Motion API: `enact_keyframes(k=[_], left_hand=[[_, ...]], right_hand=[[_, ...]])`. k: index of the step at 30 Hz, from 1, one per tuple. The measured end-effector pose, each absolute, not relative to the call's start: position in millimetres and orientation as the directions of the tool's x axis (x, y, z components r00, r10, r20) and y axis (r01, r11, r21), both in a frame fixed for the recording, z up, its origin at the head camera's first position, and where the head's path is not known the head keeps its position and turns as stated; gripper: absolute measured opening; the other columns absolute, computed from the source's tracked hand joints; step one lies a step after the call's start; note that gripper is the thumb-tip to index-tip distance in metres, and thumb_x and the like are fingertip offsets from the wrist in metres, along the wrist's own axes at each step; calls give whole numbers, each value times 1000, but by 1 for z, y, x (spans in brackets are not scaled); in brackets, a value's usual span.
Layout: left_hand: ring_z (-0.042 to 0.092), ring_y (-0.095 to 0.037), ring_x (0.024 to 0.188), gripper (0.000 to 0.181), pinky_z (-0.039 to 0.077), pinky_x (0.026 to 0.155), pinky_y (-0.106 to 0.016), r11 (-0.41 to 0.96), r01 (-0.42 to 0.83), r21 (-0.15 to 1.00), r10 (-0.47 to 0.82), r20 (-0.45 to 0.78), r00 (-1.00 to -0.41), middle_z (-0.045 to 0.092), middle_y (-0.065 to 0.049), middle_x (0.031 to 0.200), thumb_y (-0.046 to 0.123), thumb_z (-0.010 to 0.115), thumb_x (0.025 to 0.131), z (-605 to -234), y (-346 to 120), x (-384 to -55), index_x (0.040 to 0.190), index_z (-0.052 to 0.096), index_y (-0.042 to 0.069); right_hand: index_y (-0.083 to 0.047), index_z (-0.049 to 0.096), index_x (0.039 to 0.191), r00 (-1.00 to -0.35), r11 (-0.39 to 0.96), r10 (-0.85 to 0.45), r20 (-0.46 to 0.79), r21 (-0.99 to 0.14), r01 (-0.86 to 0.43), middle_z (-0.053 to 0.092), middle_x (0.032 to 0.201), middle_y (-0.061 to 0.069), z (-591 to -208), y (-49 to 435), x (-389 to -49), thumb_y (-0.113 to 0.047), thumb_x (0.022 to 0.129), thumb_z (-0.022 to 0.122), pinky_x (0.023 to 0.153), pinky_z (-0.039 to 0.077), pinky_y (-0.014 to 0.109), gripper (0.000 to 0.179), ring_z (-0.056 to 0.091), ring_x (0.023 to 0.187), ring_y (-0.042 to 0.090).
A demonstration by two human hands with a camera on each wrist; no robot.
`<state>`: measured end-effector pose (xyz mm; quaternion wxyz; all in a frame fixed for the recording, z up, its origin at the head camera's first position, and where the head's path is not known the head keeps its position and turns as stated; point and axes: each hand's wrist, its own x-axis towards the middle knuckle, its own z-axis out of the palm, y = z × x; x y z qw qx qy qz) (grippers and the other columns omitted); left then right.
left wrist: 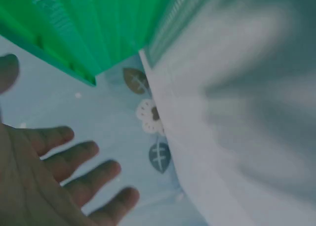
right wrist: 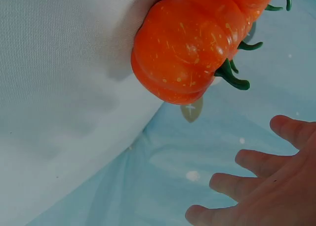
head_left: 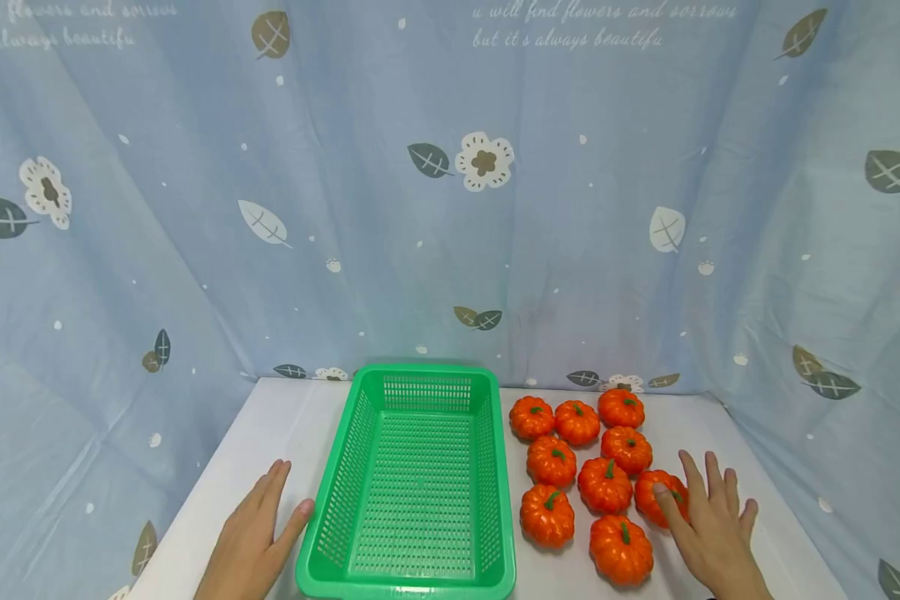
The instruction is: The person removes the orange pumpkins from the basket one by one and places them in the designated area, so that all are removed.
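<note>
A green plastic basket (head_left: 450,590) with mesh walls and a slotted floor stands on the white table, nothing inside it. Just left of its rim hovers my left hand (head_left: 251,537), fingers straight, thumb tip close to the rim. In the left wrist view the spread fingers hold nothing, below the green basket (left wrist: 98,28). Several small orange toy pumpkins with green stems lie right of the basket. My right hand (head_left: 712,525) has its fingers spread beside the rightmost pumpkin (head_left: 648,496), its thumb overlapping it in the head view. In the right wrist view a gap separates fingers and pumpkin (right wrist: 182,48).
The white table (head_left: 285,417) is bordered at the back and both sides by a blue curtain (head_left: 390,250) printed with leaves and flowers. A front pumpkin (head_left: 621,550) and another pumpkin (head_left: 547,517) lie between the basket and my right hand.
</note>
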<state>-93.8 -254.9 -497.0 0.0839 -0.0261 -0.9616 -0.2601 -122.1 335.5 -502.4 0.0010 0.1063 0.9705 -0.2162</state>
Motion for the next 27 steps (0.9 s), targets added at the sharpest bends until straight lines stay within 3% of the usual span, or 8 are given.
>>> enact_keyframes(k=[4,8,11,14,16,22,24,27], left_hand=[[38,-47,139,74,37,108,-63,787,158,596,45,200,-979,38,-22,157,41,63,101,-497,-251,-80,159,32,7],[29,-11,146,83,43,103,-54,778,211,591,81,239,-968,40,-13,158,37,73,93,-501,-246,-66,161,29,22],[19,12,138,92,45,100,-47,793,234,562,97,262,-960,40,-7,159,38,79,88,-508,-243,-60,162,26,30],[17,12,140,96,38,105,-28,787,262,559,117,281,-952,37,-2,161,36,81,85,-515,-241,-57,162,25,30],[22,5,142,96,39,105,-28,782,272,562,122,289,-949,37,-1,161,36,82,84,-519,-240,-56,162,26,30],[33,-16,142,96,47,92,-66,749,312,584,158,299,-941,38,-11,159,35,83,82,-525,-238,-58,161,30,21],[32,-11,141,98,49,92,-62,761,324,563,168,311,-936,38,-10,160,36,84,81,-525,-238,-58,161,30,17],[32,-8,142,103,46,103,-38,750,363,553,186,351,-918,36,-7,161,35,87,77,-527,-239,-58,161,30,16]], right_hand=[[7,13,156,-978,879,202,-51,-431,204,-9,155,44,-503,339,-122,-62,103,38,101,-21,78,90,-13,138,66],[7,6,157,-981,863,183,-60,-469,189,-10,154,45,-503,343,-123,-61,104,38,102,-15,82,92,-10,136,69],[9,-2,156,-986,847,165,-31,-508,158,1,153,47,-504,347,-123,-57,104,42,103,3,84,95,8,134,69],[11,-11,155,-988,820,153,-30,-553,144,13,148,49,-505,350,-124,-54,104,46,102,19,82,100,23,128,65],[11,-15,154,-986,797,148,-70,-583,161,13,147,49,-505,353,-126,-55,103,49,103,22,80,105,24,128,64],[9,-22,152,-950,745,158,-269,-599,293,-4,154,46,-511,357,-134,-63,96,56,111,14,75,120,6,139,64],[10,-22,152,-944,740,158,-291,-597,308,-5,155,45,-514,357,-134,-63,95,59,111,13,74,123,5,140,64],[11,-20,152,-938,735,166,-304,-596,323,-3,154,46,-518,356,-135,-63,92,63,110,15,75,126,7,139,64]])
